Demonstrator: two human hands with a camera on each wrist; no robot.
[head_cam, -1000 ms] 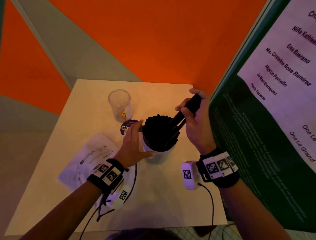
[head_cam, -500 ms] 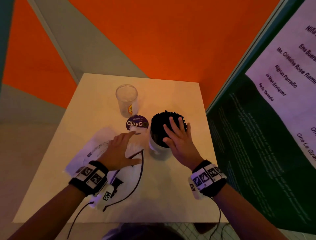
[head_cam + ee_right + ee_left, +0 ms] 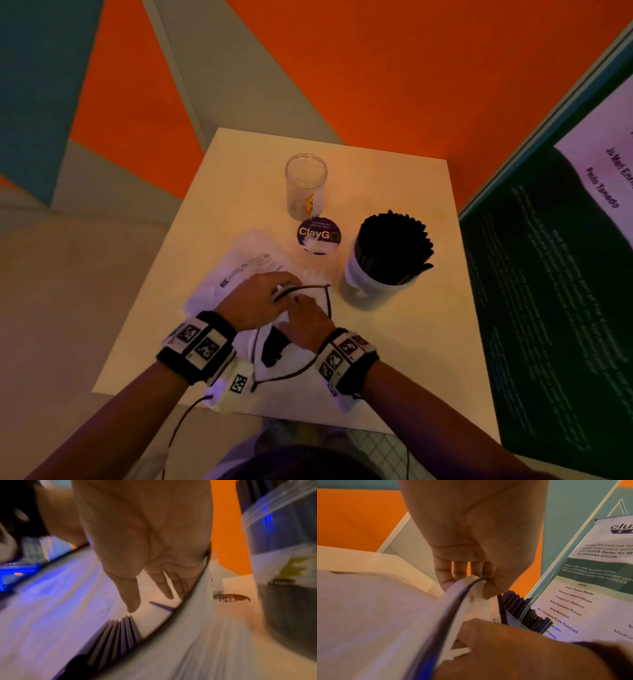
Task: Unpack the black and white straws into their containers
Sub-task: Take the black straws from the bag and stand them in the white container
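Observation:
A white cup (image 3: 373,287) at the right of the table is packed with upright black straws (image 3: 394,243). An empty clear cup (image 3: 306,185) stands behind it to the left. A thin plastic bag (image 3: 233,274) with a dark-rimmed mouth lies in front. My left hand (image 3: 284,291) pinches the bag's rim (image 3: 476,582) and lifts it. My right hand (image 3: 298,305) reaches into the mouth with fingers extended (image 3: 132,601), just above a few black straws (image 3: 118,631) lying inside. It holds nothing.
A round purple ClayGo sticker (image 3: 318,234) lies between the two cups. A standing green and white poster (image 3: 548,274) borders the table's right edge. Orange and grey wall panels rise behind the table (image 3: 394,359). Sensor cables trail from both wrists.
My right hand left the top of the black straws in the cup and moved left into the bag. My left hand took hold of the bag's rim.

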